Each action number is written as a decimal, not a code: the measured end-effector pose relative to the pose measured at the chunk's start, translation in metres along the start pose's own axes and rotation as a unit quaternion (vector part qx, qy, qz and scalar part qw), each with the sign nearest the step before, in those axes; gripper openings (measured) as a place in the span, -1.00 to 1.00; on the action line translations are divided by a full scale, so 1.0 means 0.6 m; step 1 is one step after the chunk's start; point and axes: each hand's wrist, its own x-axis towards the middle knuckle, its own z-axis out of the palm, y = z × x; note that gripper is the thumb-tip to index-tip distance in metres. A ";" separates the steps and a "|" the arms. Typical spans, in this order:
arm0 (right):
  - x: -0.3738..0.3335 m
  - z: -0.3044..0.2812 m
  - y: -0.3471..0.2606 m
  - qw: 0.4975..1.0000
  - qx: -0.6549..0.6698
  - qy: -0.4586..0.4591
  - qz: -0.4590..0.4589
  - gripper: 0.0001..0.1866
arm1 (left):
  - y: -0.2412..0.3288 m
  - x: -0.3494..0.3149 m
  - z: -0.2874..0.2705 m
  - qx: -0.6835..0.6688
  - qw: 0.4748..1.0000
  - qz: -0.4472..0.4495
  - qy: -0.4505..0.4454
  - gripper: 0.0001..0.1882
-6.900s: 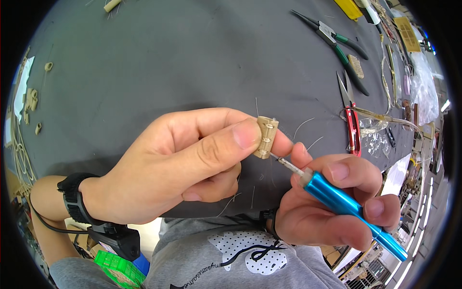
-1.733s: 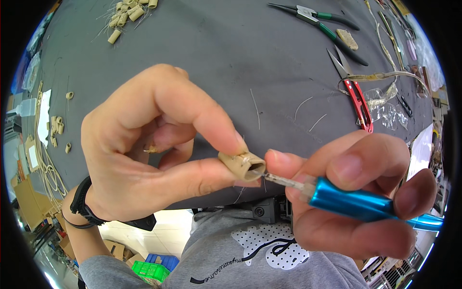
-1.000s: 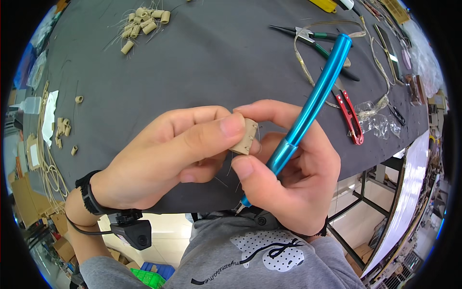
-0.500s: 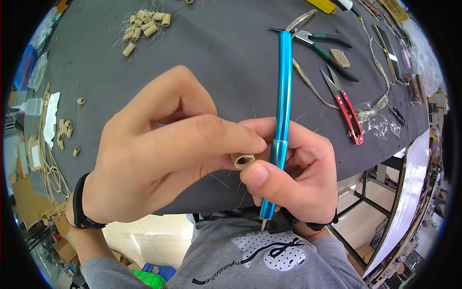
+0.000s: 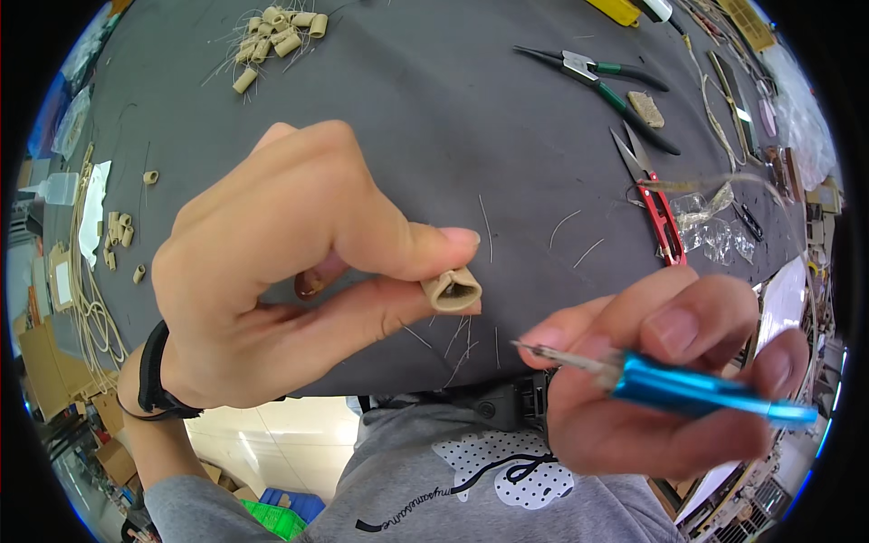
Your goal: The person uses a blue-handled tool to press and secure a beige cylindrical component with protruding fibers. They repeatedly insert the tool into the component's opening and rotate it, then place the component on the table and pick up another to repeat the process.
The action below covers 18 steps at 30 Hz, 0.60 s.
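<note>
My left hand (image 5: 272,262) pinches a short beige tube (image 5: 455,291) between thumb and fingers, its hollow end facing me and squeezed into a rounded triangle. My right hand (image 5: 661,380) is closed round a shiny blue pen-shaped tool (image 5: 683,385) with a thin metal tip. That tip points left toward the tube, with a gap between them. Under the hands, several thin loose threads (image 5: 462,348) lie on the dark grey table cover (image 5: 407,109).
At the far left is a pile of beige tubes (image 5: 272,36) with trailing threads; more tubes (image 5: 118,231) lie near a coil of cord (image 5: 86,308). Green-handled pliers (image 5: 602,81), a tan block (image 5: 645,109), red thread snips (image 5: 661,213) and crumpled clear plastic (image 5: 720,240) are on the right.
My right hand has moved right and down, away from the tube, and the blue tool has swung from upright to nearly level. My left hand still holds the tube, now more exposed.
</note>
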 end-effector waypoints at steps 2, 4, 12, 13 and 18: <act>-0.006 0.000 0.005 0.999 -0.012 -0.039 -0.030 -0.55 | -0.004 0.000 0.005 0.007 1.000 0.016 0.004 -0.77; -0.008 -0.001 0.009 0.997 -0.017 -0.054 -0.045 -0.54 | -0.006 -0.001 0.007 0.015 0.999 0.028 0.007 -0.77; -0.011 0.005 0.016 0.995 -0.017 -0.071 -0.073 -0.52 | -0.004 -0.001 0.007 0.014 0.999 0.045 0.008 -0.75; -0.011 0.002 0.015 0.995 -0.018 -0.078 -0.065 -0.52 | -0.004 -0.001 0.007 0.012 0.999 0.045 0.006 -0.75; -0.011 0.003 0.018 0.995 0.008 -0.081 -0.060 -0.53 | -0.004 -0.003 0.009 0.004 0.999 0.042 0.005 -0.74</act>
